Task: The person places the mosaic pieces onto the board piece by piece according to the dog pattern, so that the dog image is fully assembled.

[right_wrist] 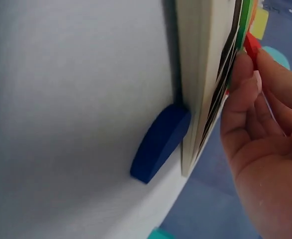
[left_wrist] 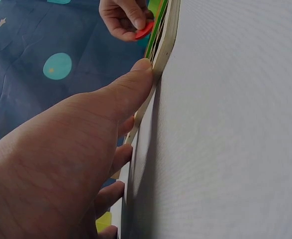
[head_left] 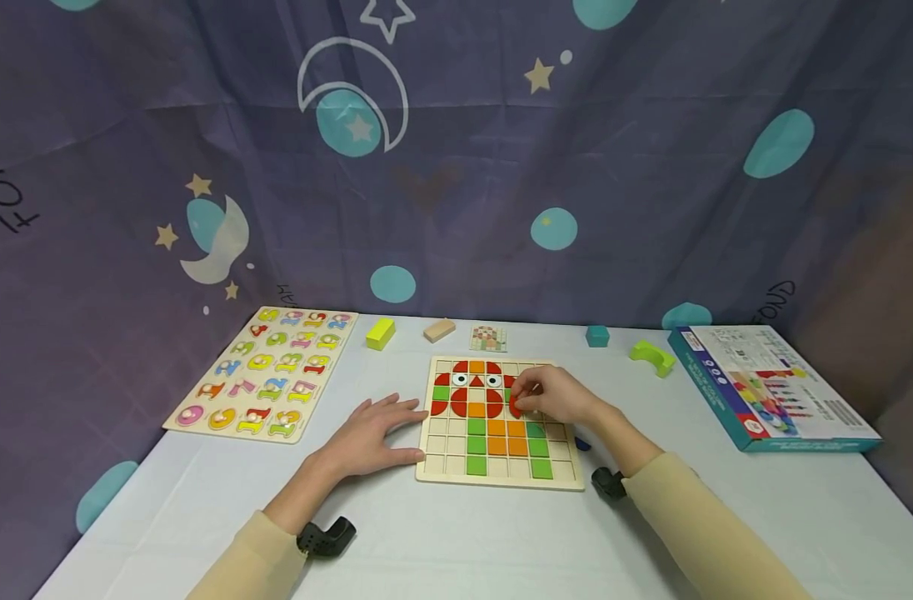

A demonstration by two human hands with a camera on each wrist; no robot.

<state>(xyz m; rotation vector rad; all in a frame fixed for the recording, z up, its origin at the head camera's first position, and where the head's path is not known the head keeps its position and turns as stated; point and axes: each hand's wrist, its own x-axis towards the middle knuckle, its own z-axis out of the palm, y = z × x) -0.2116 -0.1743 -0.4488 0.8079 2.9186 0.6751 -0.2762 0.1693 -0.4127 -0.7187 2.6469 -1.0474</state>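
Observation:
A wooden mosaic board (head_left: 456,467) with a grid of squares lies at the middle of the table. Red quarter-round, orange and green tiles and two eye tiles fill part of its grid. My right hand (head_left: 556,395) pinches a red rounded tile (right_wrist: 252,49) between thumb and fingers over the board's right side. My left hand (head_left: 372,435) has its fingers spread, with thumb and fingertips touching the board's left edge. In the left wrist view the left thumb (left_wrist: 131,87) lies against the board's rim.
A number puzzle board (head_left: 235,375) lies at left, a box (head_left: 786,387) at right. Along the back are a yellow block (head_left: 380,334), a wooden block (head_left: 439,330), a pattern card (head_left: 489,337), a teal block (head_left: 597,336) and a green arch (head_left: 653,357). A blue piece (right_wrist: 160,143) touches the board's right edge.

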